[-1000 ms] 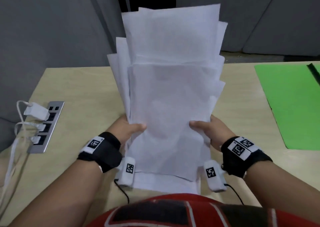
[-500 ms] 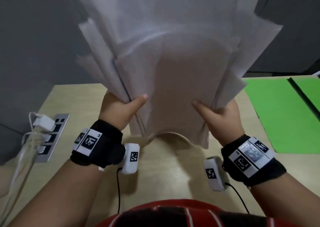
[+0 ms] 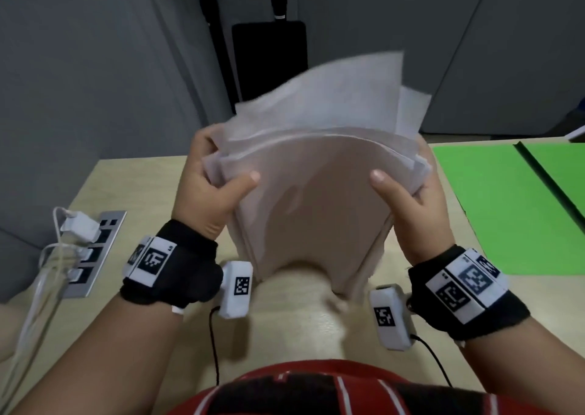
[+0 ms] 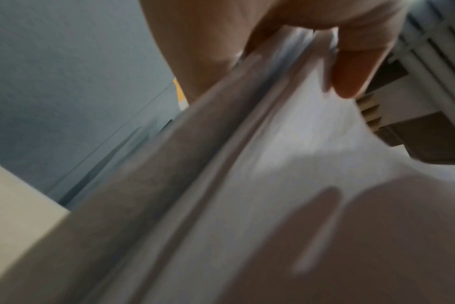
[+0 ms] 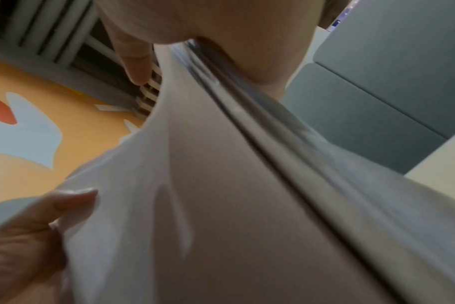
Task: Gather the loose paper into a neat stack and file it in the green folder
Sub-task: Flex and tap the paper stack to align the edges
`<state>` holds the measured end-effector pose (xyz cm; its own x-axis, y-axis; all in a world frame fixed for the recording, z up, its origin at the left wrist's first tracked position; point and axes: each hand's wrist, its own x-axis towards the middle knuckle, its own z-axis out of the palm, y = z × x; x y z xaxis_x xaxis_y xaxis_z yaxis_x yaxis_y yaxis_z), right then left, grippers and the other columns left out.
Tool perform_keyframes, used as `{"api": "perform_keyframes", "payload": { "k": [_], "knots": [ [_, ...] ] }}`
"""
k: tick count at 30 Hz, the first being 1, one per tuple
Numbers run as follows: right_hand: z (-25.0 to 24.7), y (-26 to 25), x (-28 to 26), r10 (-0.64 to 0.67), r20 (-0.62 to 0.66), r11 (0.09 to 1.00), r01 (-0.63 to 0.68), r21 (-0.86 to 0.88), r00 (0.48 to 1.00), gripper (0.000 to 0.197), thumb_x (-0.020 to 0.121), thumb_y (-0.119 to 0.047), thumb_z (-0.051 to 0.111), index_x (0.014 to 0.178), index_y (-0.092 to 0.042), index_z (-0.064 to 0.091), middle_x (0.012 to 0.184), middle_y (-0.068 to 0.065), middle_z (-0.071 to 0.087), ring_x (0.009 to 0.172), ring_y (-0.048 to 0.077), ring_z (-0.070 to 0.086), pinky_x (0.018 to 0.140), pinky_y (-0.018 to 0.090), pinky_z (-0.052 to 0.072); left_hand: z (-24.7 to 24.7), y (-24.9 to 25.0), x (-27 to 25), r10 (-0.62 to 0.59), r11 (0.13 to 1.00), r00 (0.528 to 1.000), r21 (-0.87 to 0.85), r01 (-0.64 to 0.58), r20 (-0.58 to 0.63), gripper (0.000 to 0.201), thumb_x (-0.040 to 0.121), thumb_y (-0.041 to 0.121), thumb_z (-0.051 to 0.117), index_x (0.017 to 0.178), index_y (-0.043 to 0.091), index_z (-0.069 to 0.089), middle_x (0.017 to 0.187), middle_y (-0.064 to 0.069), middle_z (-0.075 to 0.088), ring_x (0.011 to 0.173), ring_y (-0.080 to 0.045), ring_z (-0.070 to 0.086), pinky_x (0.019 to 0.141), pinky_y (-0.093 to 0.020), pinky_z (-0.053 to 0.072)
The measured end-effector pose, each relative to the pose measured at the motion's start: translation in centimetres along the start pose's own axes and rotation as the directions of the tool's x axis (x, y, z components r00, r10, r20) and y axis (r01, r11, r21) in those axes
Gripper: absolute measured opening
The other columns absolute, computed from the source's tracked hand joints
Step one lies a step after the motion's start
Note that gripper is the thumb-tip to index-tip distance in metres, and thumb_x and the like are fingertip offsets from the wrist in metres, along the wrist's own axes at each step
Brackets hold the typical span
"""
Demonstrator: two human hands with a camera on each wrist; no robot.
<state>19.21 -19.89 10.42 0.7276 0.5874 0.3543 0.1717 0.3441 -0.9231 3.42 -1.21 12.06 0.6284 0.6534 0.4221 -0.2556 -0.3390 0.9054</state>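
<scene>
A bundle of white paper sheets stands on end over the desk, bowed toward me, its top edges uneven and blurred. My left hand grips the bundle's left side, thumb in front and fingers behind. My right hand grips the right side the same way. The sheet edges run diagonally through the left wrist view, and the sheets fill the right wrist view too. The green folder lies open on the desk at the right, apart from both hands.
A silver power strip with white plugs and cables is set in the desk at the left. A dark tripod and a black panel stand behind the desk against grey walls.
The bundle went from leaning flat toward me to upright on the desk. Both hands slid up its sides. The camera tipped upward.
</scene>
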Motion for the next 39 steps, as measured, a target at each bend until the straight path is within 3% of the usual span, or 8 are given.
{"api": "perform_keyframes", "payload": {
  "k": [6,9,13,16,19,25,32,39],
  "knots": [
    [0.4,2.1,-0.4,0.253,-0.003,0.951,-0.249,-0.181,0.968,0.031,0.076,-0.025,0.065,0.107,-0.02,0.064,0.103,0.003,0.071,0.1,0.021,0.067,0.092,0.049,0.053,1.1,-2.0,-1.0,-0.326,0.916,0.944,0.264,0.302,0.053,0.034,0.065,0.035,0.072,0.098,0.028,0.066,0.096,0.008,0.07,0.092,-0.01,0.067,0.08,-0.032,0.053],
    [0.5,1.4,-0.6,0.182,-0.028,0.977,-0.184,-0.112,0.983,0.018,0.081,-0.02,0.06,0.097,-0.021,0.067,0.089,-0.008,0.073,0.088,0.011,0.068,0.079,0.033,0.054,1.3,-1.5,-1.1,-0.265,0.942,0.962,0.195,0.272,-0.062,0.015,0.071,0.031,0.067,0.086,0.028,0.068,0.076,0.016,0.072,0.076,-0.001,0.067,0.069,-0.021,0.05],
    [-0.5,0.3,-0.4,-0.068,0.052,0.997,0.066,0.035,0.996,0.055,0.079,-0.015,0.066,0.13,-0.013,0.045,0.12,0.004,0.06,0.105,0.009,0.062,0.085,0.023,0.05,-0.4,-0.5,-0.4,-0.037,0.993,0.999,0.11,0.038,-0.01,0.048,0.065,0.027,0.074,0.11,0.016,0.06,0.107,0.005,0.066,0.1,-0.01,0.064,0.081,-0.021,0.051],
    [-0.3,1.9,-0.3,0.119,0.064,0.992,-0.116,-0.05,0.991,0.07,0.074,-0.027,0.071,0.134,-0.011,0.041,0.126,0.008,0.06,0.11,0.014,0.062,0.087,0.029,0.051,-0.4,-1.3,-0.8,-0.166,0.985,0.981,0.068,0.159,0.102,0.057,0.061,0.025,0.076,0.115,0.022,0.058,0.116,0.001,0.065,0.108,-0.012,0.061,0.088,-0.025,0.05],
    [0.9,3.0,-0.4,0.24,-0.039,0.92,-0.24,-0.311,0.97,0.041,0.081,-0.025,0.07,0.118,-0.01,0.059,0.102,0.0,0.07,0.098,0.016,0.066,0.086,0.038,0.055,1.0,-1.7,-1.4,-0.322,0.919,0.945,0.255,0.3,0.05,0.016,0.075,0.022,0.074,0.088,0.028,0.067,0.09,0.006,0.071,0.087,-0.005,0.066,0.078,-0.029,0.05],
    [1.7,0.7,-0.3,0.002,-0.086,0.976,-0.021,-0.216,0.996,0.026,0.085,-0.023,0.062,0.109,-0.014,0.062,0.098,-0.003,0.067,0.094,0.012,0.065,0.082,0.031,0.053,0.7,0.3,-0.8,-0.128,0.981,0.987,0.137,0.14,-0.094,0.021,0.077,0.021,0.072,0.095,0.03,0.063,0.085,0.022,0.07,0.084,0.002,0.065,0.072,-0.016,0.05],
    [1.6,-1.0,0.2,-0.129,0.032,0.979,0.133,-0.153,0.991,0.058,0.079,-0.004,0.066,0.133,-0.012,0.044,0.113,-0.024,0.06,0.106,-0.002,0.057,0.09,0.018,0.047,-0.1,3.1,1.1,0.004,0.993,0.999,0.118,-0.008,0.036,0.041,0.076,0.023,0.067,0.114,0.026,0.054,0.106,-0.008,0.066,0.102,-0.019,0.062,0.092,-0.034,0.048],
    [2.0,-1.7,0.9,-0.242,0.152,0.927,0.274,-0.257,0.958,0.038,0.083,-0.017,0.063,0.12,-0.011,0.058,0.122,0.01,0.063,0.116,0.023,0.059,0.099,0.04,0.046,0.5,3.9,3.5,-0.144,0.922,0.989,0.357,0.151,-0.047,0.016,0.08,0.042,0.067,0.081,0.027,0.072,0.074,0.011,0.069,0.073,-0.003,0.062,0.072,-0.022,0.049]
  ]
}}
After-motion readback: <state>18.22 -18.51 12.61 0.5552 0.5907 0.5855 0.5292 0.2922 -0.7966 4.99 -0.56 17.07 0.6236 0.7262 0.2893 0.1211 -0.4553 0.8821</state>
